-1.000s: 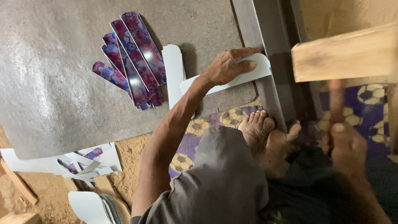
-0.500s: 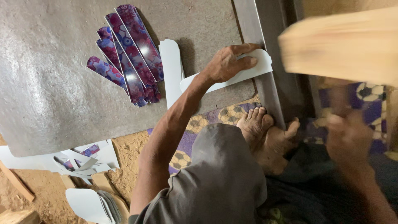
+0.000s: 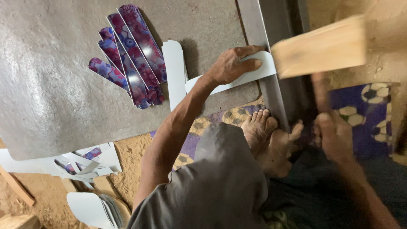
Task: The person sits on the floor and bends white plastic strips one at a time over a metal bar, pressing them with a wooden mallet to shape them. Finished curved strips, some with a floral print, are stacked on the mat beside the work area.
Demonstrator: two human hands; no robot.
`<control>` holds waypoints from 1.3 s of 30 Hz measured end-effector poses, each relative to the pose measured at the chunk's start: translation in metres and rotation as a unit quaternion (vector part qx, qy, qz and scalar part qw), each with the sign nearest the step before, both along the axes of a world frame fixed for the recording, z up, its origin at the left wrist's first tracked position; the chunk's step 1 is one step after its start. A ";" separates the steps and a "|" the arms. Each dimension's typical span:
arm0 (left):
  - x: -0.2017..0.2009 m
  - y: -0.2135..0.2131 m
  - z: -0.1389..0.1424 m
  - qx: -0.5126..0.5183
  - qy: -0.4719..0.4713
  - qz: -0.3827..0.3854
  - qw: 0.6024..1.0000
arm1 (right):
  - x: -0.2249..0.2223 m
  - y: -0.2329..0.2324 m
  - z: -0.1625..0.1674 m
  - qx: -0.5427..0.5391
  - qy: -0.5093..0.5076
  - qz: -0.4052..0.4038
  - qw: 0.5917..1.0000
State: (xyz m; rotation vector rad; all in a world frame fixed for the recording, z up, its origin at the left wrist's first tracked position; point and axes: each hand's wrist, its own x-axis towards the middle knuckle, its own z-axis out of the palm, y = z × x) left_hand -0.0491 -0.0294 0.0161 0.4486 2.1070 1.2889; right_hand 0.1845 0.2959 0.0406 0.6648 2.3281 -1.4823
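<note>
While pressing flat on the pale strip (image 3: 237,81), left hand (image 3: 231,64) lies fingers spread, pinning rather than gripping, strip end reaching across the grey metal bar (image 3: 271,97). At about three o'clock from that hand, right hand (image 3: 335,135) closed round the handle of a wooden mallet (image 3: 320,46), blurred, head raised above the strip's far end. Looks thin, light and springy, likely sheet metal: stiff along its length, easily creased, edges probably sharp, surface smooth enough to slide. Best held by flat pressure well back from the bar, fingers clear of the struck end. At nine to ten o'clock, fanned flowered strips (image 3: 127,55) and a plain upright one (image 3: 174,72) just beside the wrist. Bare feet (image 3: 267,140) at six o'clock, close under the bar. Open grey mat (image 3: 46,106) further left; offcuts (image 3: 80,163) at seven o'clock.
</note>
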 end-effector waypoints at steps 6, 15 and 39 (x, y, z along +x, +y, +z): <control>-0.004 -0.001 -0.002 -0.002 0.023 -0.015 1.000 | -0.013 -0.003 0.004 -0.311 0.123 -0.247 0.909; 0.001 -0.003 0.038 0.050 -0.044 0.133 0.989 | -0.008 -0.006 0.015 0.027 -0.155 0.090 0.983; 0.129 0.030 0.035 0.283 -0.323 0.389 0.815 | -0.074 -0.097 0.055 0.086 0.271 0.066 0.957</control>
